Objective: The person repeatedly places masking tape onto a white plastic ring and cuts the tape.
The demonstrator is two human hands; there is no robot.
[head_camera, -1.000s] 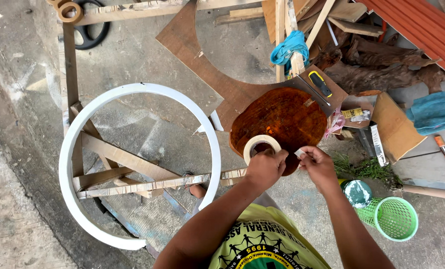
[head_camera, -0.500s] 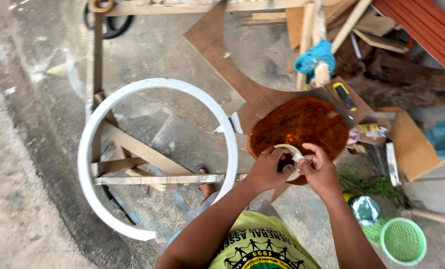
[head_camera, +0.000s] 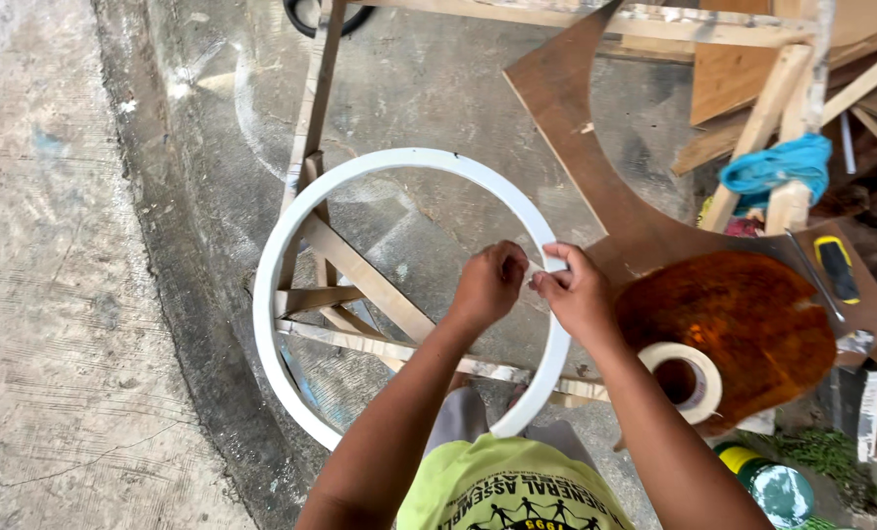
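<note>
A large white ring (head_camera: 291, 245) lies flat on a rough wooden frame (head_camera: 360, 280). Both my hands meet at the ring's right rim. My left hand (head_camera: 490, 285) and my right hand (head_camera: 576, 291) pinch a short strip of pale tape (head_camera: 536, 268) between their fingertips, right at the rim. The roll of masking tape (head_camera: 698, 378) lies by itself on a round orange-brown board (head_camera: 743, 314), just right of my right forearm.
A big brown board with a curved cut-out (head_camera: 576, 128) lies behind the ring. Wooden battens and a blue cloth (head_camera: 777, 167) are at the upper right. A yellow-and-black tool (head_camera: 837, 267) and a green-lidded can (head_camera: 780, 488) sit at the right. Concrete floor (head_camera: 76, 294) spreads to the left.
The tape roll has left my hands and now lies on the round board. Both hands have moved left onto the ring's rim with a torn-off strip.
</note>
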